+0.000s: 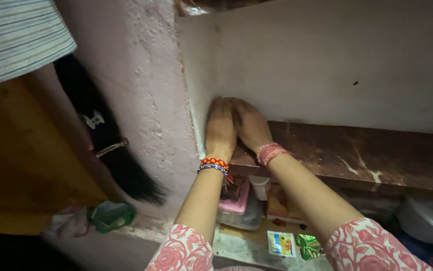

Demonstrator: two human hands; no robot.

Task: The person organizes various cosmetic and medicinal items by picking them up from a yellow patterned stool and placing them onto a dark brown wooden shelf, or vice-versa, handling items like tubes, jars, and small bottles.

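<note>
Rough plastered wall point(146, 100) fills the background, with a dark marbled stone shelf point(367, 155) set into the recess beside it; the shelf is taken as the landmark. Both hands are pressed side by side into the back corner of the shelf, where it meets the wall. Left hand point(220, 131) and right hand point(250, 125) are seen touching each other, palms down, fingers extended toward the corner. Whether anything is gripped beneath them cannot be told: fingertips are hidden in shadow, and only a small pale edge is glimpsed just above the knuckles. No fist is formed; the hands look flat and pressing rather than clenched. The shelf itself is judged stiff, heavy and fixed, with a smooth, possibly slippery face; anything thin lying in that corner would best be pinched at its exposed edge. Both forearms are stretched forward and upward from floral pink sleeves point(367, 246), wrists slightly bent down. Beaded bracelets point(213, 164) are worn on the left wrist, a pink band point(269, 152) on the right. Below the shelf, a pink box point(235, 200), a white bottle point(260, 185), a small sachet point(282, 243) and a green foil wrapper point(307, 246) are seen. Well left of the shelf, a dark brush point(111, 145) hangs on the wall.
</note>
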